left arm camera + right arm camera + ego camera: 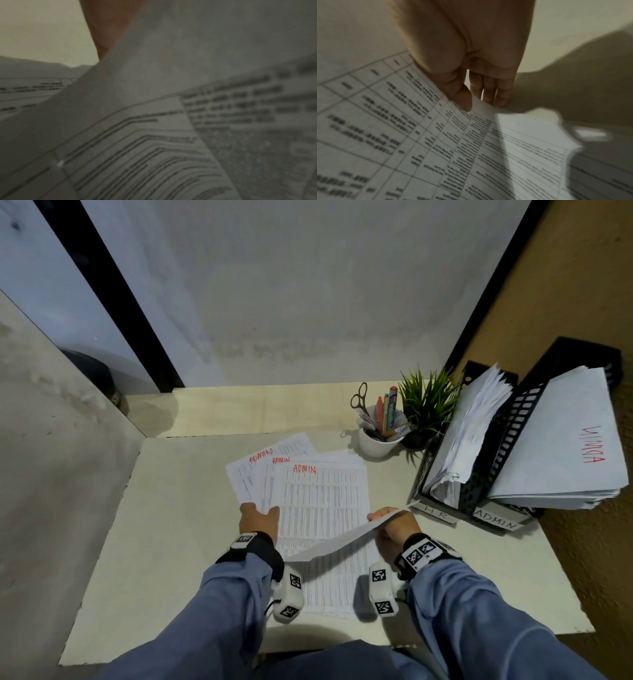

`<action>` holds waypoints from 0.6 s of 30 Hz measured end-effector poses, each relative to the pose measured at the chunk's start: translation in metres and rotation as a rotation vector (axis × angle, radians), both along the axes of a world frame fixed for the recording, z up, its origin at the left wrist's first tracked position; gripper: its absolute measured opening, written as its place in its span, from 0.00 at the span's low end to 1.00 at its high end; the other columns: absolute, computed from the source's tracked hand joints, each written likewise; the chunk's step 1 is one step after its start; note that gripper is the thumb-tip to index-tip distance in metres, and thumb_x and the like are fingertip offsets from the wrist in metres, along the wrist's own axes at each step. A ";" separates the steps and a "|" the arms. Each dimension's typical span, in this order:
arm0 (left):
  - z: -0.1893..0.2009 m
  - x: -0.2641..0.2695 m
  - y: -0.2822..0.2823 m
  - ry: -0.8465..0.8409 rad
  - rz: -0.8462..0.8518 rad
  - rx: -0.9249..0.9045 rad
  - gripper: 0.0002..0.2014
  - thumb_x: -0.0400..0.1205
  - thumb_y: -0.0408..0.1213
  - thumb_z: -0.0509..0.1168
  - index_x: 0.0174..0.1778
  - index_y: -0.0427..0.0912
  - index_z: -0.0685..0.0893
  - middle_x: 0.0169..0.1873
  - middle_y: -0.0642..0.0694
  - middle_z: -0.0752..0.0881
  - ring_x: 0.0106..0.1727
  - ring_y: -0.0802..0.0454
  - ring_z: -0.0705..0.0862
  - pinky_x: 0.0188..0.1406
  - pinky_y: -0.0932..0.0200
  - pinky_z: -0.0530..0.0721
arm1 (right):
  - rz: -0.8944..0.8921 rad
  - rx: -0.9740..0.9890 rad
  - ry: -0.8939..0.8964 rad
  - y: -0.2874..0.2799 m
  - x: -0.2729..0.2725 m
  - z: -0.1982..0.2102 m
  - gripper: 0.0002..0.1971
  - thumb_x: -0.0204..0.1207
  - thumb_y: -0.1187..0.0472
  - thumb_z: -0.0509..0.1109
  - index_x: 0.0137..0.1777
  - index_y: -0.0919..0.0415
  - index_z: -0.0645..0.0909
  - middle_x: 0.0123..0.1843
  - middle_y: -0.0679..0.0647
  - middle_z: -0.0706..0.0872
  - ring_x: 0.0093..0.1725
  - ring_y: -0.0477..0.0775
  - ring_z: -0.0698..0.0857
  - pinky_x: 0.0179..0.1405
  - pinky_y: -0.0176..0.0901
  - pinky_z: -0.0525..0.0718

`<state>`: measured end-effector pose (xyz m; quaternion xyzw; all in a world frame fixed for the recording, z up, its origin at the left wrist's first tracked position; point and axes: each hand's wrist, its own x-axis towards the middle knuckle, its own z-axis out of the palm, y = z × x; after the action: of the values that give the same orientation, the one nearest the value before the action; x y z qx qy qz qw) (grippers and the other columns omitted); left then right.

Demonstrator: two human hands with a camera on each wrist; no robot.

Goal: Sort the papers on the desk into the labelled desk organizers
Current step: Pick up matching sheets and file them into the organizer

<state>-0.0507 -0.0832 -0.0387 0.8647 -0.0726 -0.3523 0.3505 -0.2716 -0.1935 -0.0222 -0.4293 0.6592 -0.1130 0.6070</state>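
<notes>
Several printed sheets marked ADMIN (308, 491) in red lie fanned on the middle of the desk. My left hand (259, 513) rests on their lower left part with thumb and fingers spread; the left wrist view shows only blurred printed paper (137, 148). My right hand (380, 517) pinches one sheet (342, 539) by its edge and holds it up off the pile, tilted. In the right wrist view the thumb (464, 100) lies on top of this sheet (471, 148) and the other fingers are under it. The black mesh HR organizer (421, 474) and ADMIN organizer (496, 520) stand at the right, both holding papers.
A white cup (376, 445) with scissors and pens and a small green plant (428, 405) stand behind the papers, left of the organizers. Walls close the desk (171, 525) at the back, left and right.
</notes>
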 end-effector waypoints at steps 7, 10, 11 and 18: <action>-0.002 0.001 0.002 -0.175 -0.202 -0.035 0.15 0.74 0.38 0.73 0.53 0.37 0.80 0.47 0.45 0.82 0.51 0.42 0.82 0.47 0.59 0.77 | -0.148 0.022 -0.136 0.007 0.006 0.010 0.13 0.53 0.82 0.65 0.25 0.64 0.70 0.29 0.56 0.73 0.34 0.55 0.74 0.33 0.40 0.72; 0.002 0.000 0.008 -0.259 -0.194 -0.151 0.16 0.77 0.31 0.67 0.26 0.46 0.70 0.25 0.50 0.72 0.33 0.46 0.72 0.28 0.63 0.63 | -0.240 0.029 -0.203 0.008 0.004 0.008 0.12 0.46 0.85 0.64 0.25 0.69 0.77 0.32 0.63 0.80 0.35 0.60 0.80 0.35 0.42 0.79; 0.002 0.000 0.010 -0.233 -0.181 -0.181 0.18 0.78 0.30 0.65 0.24 0.47 0.69 0.23 0.50 0.72 0.32 0.47 0.70 0.28 0.63 0.62 | -0.230 0.030 -0.174 0.008 0.004 0.011 0.12 0.49 0.86 0.66 0.28 0.71 0.78 0.32 0.64 0.82 0.33 0.59 0.81 0.31 0.37 0.80; -0.006 0.008 0.016 0.107 0.040 -0.450 0.19 0.71 0.19 0.60 0.24 0.44 0.88 0.29 0.47 0.85 0.38 0.47 0.80 0.45 0.56 0.79 | -0.191 -0.074 -0.097 0.003 -0.003 0.014 0.15 0.59 0.88 0.64 0.26 0.67 0.76 0.27 0.57 0.80 0.33 0.58 0.78 0.29 0.38 0.77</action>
<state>-0.0423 -0.0673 -0.0447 0.7463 -0.1136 -0.3655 0.5445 -0.2744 -0.1906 -0.0078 -0.3807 0.6623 -0.2153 0.6083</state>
